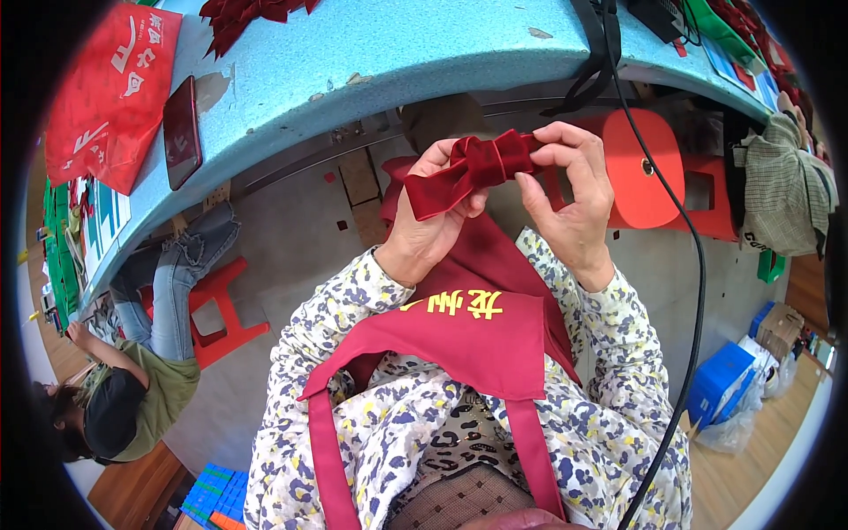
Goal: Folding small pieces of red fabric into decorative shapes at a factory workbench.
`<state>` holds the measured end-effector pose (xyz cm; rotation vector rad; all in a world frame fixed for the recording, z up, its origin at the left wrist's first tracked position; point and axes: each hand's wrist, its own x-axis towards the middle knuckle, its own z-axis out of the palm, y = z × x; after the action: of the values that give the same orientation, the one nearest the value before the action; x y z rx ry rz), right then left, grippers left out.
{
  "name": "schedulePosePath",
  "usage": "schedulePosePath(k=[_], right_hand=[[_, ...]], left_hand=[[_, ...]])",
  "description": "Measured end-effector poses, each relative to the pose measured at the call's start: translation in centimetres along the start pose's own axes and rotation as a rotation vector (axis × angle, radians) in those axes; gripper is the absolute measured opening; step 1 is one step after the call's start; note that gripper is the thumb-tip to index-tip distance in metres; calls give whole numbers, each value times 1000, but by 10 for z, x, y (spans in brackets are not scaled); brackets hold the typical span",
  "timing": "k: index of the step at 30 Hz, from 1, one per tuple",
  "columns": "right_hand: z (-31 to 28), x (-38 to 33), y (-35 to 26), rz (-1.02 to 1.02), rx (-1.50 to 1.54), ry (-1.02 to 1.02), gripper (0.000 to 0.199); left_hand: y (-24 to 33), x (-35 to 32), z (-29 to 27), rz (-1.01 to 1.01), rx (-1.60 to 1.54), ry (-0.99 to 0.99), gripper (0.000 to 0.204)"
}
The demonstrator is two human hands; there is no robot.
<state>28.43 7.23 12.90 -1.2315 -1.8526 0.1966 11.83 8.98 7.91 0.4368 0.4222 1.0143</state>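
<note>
Ahead of your apron bib (442, 353), toward twelve o'clock, one red velvet bow (468, 173) is held up.
Your left hand (421, 232) pinches it from beneath, probably so its knot (491, 162) stays steady; your right hand (576, 194) pinches the three o'clock end. At twelve, the blue table (389, 57) has its edge well apart; at three, the black cable (696, 252) hangs, so more room opens toward nine.

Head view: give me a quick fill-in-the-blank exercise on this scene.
The left hand and right hand both hold a soft velvet bow coloured dark ____.
A dark, flat, rectangular phone lies on the speckled, curved-edged ____ tabletop.
The crinkled red bag lies to the phone's ____.
The maroon cloth apron bears ____ lettering.

red; blue; left; yellow
</note>
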Motion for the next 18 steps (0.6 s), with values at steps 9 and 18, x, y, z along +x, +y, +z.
schedulePosePath(k=[9,18], right_hand=[[20,-3,-7,-252,-299,-7,31],[25,-13,0,-273,-308,-24,27]], left_hand=[[8,-11,-19,18,93,19,24],[-3,-12,-31,-32,-51,26,32]])
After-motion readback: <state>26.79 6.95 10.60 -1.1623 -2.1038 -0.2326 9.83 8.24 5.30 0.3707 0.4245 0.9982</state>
